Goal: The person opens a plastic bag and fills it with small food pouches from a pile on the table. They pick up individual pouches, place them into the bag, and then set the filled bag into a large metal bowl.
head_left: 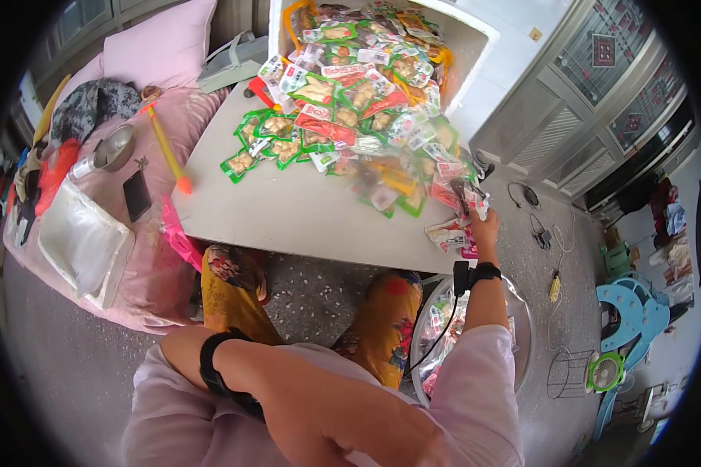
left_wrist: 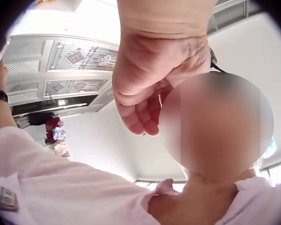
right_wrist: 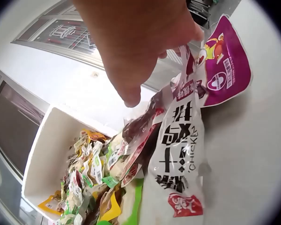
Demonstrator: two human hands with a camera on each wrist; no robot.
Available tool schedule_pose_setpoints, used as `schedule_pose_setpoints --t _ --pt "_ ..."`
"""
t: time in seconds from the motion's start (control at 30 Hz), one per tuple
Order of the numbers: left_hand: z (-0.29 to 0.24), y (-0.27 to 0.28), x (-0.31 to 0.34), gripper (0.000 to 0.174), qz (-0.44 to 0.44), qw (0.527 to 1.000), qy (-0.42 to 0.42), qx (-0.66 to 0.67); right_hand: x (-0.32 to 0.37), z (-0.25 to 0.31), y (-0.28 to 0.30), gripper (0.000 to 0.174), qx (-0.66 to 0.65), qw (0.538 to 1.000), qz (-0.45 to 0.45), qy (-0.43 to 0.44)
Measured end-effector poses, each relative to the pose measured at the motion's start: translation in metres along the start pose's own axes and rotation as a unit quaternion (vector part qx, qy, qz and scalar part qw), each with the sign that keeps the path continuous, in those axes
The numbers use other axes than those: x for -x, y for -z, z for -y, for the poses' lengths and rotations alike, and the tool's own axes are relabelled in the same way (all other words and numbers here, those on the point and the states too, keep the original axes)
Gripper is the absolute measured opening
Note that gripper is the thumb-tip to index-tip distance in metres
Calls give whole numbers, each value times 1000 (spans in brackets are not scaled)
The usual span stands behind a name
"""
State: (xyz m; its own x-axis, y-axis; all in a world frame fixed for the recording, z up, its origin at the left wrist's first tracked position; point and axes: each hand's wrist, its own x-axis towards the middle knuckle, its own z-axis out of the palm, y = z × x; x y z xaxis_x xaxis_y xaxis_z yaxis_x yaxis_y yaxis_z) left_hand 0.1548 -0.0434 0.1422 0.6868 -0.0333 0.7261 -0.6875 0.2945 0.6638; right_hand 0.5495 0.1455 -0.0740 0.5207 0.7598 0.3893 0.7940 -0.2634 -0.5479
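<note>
At the table's right edge in the head view, my right hand grips a small snack packet. The right wrist view shows the hand at the top end of a white and clear packet with black lettering; the fingertips are partly hidden. Beside it lies a purple packet. My left hand is raised near the face, its fingers loosely curled and holding nothing. In the head view the left forearm crosses my body. Many green, red and clear packets are heaped on the table.
A white foam box tipped on its side spills packets onto the table. Below the table's right corner stands a round metal basin holding packets. At left, a pink-covered bed bears a foam tray, a phone and a yellow-handled hammer-like object.
</note>
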Motion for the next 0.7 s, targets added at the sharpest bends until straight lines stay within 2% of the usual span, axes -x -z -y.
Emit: schedule_pose_setpoints --t 0.07,0.17,0.27,0.33,0.43,0.6,0.7 --pt "4 -5 -4 10 -7 998 -53 40 -5 8 -7 61 4 999 44 -14" --pt "3 -3 -5 5 6 995 -73 61 -2 45 12 62 50 968 242 -52" --pt "3 0 -3 2 17 995 -71 67 1 25 -11 57 82 971 224 18" --pt "4 0 -1 1 19 994 -75 71 10 29 -12 55 111 974 190 55" --pt "-1 2 -2 1 47 996 -45 64 23 38 -12 57 132 964 200 113" --pt "0 -9 -11 3 -12 993 -57 107 35 65 -3 63 220 936 218 168" --pt "5 -14 -6 3 12 992 -73 107 37 67 -3 64 226 935 195 192"
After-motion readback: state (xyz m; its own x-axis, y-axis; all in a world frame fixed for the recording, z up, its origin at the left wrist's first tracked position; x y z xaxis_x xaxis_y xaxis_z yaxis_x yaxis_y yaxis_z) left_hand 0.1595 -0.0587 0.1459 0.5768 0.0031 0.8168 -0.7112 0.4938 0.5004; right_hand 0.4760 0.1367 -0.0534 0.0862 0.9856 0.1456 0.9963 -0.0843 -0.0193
